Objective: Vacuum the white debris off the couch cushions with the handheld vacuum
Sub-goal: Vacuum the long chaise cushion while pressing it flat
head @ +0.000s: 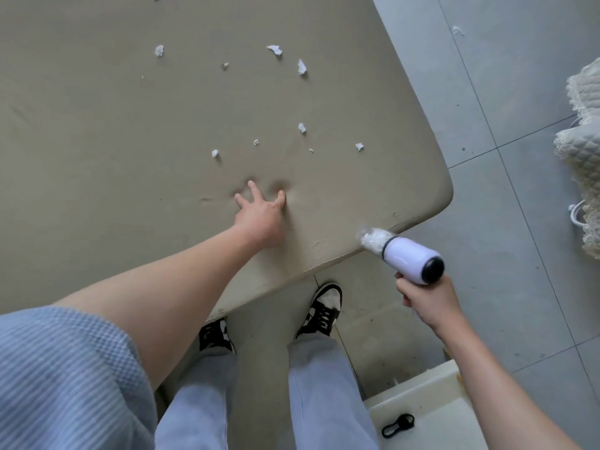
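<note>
On the tan couch cushion, seen from the head camera, about a dozen scraps of white debris lie scattered: three larger pieces and one small one in an upper band, six smaller bits in a lower band closer to the person, and one at the very top edge of the frame. One more white scrap lies on the grey tiled floor, well apart from the cushion.

One left hand presses flat on the cushion with its fingers spread and straight, dimpling the surface; it holds nothing. The nearest bits of debris lie just beyond its fingertips. One right hand is clenched around the grip of the single handheld vacuum, which hangs off the cushion's near right corner, over the floor. Its clear front chamber, packed with white fluff, points toward the cushion edge and sits just beside it.

The cushion's right edge runs diagonally down to a rounded corner, with cracked surface along the front edge. Open floor lies to the right of that edge. Two black-and-white shoes stand at the cushion's front. A quilted cream cloth hangs at the far right, and a white box bearing a black clip sits at the lower right.
</note>
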The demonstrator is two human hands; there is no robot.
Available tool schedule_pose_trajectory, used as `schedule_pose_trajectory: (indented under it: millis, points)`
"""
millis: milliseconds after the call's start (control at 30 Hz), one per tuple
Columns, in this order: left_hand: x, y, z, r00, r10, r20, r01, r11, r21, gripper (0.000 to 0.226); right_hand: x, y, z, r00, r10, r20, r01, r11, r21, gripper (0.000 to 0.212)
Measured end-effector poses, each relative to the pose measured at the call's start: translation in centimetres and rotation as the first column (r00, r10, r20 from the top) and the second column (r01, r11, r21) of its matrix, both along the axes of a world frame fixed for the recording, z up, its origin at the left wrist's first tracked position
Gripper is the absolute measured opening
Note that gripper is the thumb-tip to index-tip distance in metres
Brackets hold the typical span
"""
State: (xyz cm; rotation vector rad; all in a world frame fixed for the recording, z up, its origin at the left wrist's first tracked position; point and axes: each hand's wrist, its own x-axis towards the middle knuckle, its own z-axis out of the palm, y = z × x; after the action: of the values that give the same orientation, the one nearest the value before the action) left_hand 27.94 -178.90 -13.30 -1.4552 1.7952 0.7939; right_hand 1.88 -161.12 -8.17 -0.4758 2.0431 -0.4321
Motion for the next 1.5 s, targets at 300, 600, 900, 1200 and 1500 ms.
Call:
schedule_pose_trajectory:
  millis: [300,600,900,1200,1500]
  points:
    - [-0.8,-1.0,1.1,0.990,-0.127,0.066,0.123,0.990,0.062,0.078,1.1,0.7,-1.2,0.998,0.056,-0.041,-0.055,0.998,0.014,0.035]
    - [0.5,-4.2,1.4,0.992,-0.126,-0.026,0.125,0.991,-0.037,0.057,-0.3,-10.6,-1.0,0.993,-0.098,-0.061,0.087,0.983,-0.163,0.009]
    - [3.7,-5.6,-0.1,0.963,-0.225,-0.147,0.217,0.974,-0.064,0.064,2.5,-15.2,-2.1,0.997,-0.063,-0.034,0.057,0.986,-0.160,0.011]
    - [7.9,-6.6,1.6,0.916,-0.164,-0.366,0.113,0.981,-0.158,0.041,9.4,-19.5,-2.4,0.995,-0.016,0.095,0.034,0.980,-0.198,0.010]
    - [16.7,-13.9,0.3,0.980,0.153,-0.128,-0.188,0.922,-0.338,0.066,8.7,-19.2,-2.0,0.977,0.176,-0.121,-0.190,0.975,-0.118,0.016]
